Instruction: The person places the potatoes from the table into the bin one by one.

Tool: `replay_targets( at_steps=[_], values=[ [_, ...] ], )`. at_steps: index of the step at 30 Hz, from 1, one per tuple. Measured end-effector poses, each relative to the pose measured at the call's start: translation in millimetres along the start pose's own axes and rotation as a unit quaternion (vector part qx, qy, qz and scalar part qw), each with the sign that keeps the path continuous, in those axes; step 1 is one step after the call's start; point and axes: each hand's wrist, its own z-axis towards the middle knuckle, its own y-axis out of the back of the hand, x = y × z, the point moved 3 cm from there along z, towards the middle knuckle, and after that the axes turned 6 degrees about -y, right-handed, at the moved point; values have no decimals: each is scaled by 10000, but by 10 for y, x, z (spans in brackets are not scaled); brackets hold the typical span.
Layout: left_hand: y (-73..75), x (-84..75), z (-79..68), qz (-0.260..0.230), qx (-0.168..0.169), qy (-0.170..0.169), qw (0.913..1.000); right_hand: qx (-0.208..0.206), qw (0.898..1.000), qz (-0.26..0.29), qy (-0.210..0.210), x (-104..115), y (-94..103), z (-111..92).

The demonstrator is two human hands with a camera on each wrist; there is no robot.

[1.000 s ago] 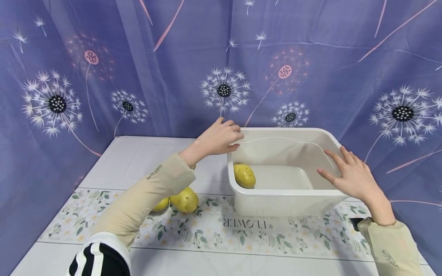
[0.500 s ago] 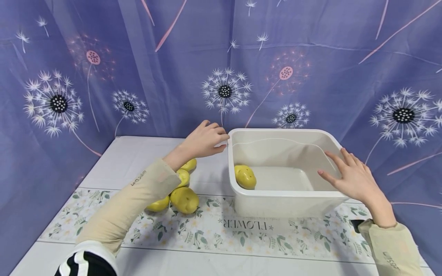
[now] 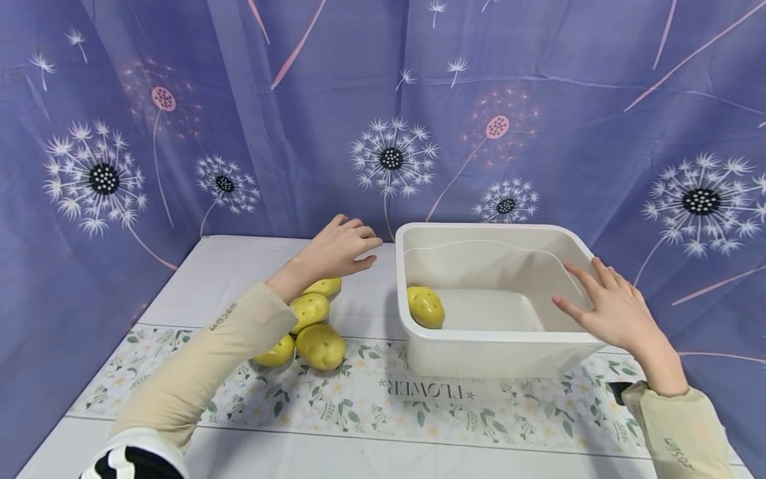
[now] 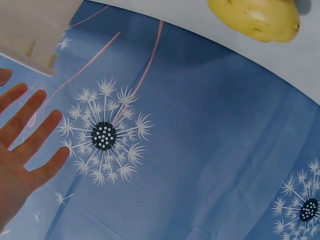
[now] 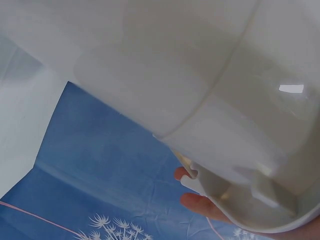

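Note:
My left hand hovers over the back of the table, left of a white plastic bin, with fingers spread and holding nothing. Its forearm passes above several yellow potatoes, among them a large potato; the sleeve partly covers others. One more potato lies inside the bin against the left wall. My right hand rests on the bin's right rim, thumb and fingers extended. In the right wrist view the fingers show past the rim, the bin hiding most of the hand. The left wrist view shows a potato on the tabletop.
A white cloth with a flowered band covers the table. A blue curtain with dandelion prints hangs close behind the bin and on both sides. Beige sleeves cover both forearms.
My left hand has moved left, from the bin's left rim to above the tabletop, and its sleeve uncovers more potatoes. The right hand and the bin have barely moved.

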Motion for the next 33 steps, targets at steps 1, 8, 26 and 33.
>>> replay_targets(
  at_steps=[1, 8, 26, 33],
  values=[
    [-9, 4, -11, 20, -22, -12, 10000, -7, 10000, -2, 4, -1, 1, -2],
    [-56, 23, -108, 21, -2, 1, 10000, -6, 10000, 3, -4, -1, 6, -7],
    [-166, -33, -421, 25, -96, -325, 9994, 44, 10000, 21, -7, -8, 2, 6],
    [-199, -94, -561, 159, -201, -450, 9987, 63, 10000, 40, -6, -9, 1, -1]
  ],
)
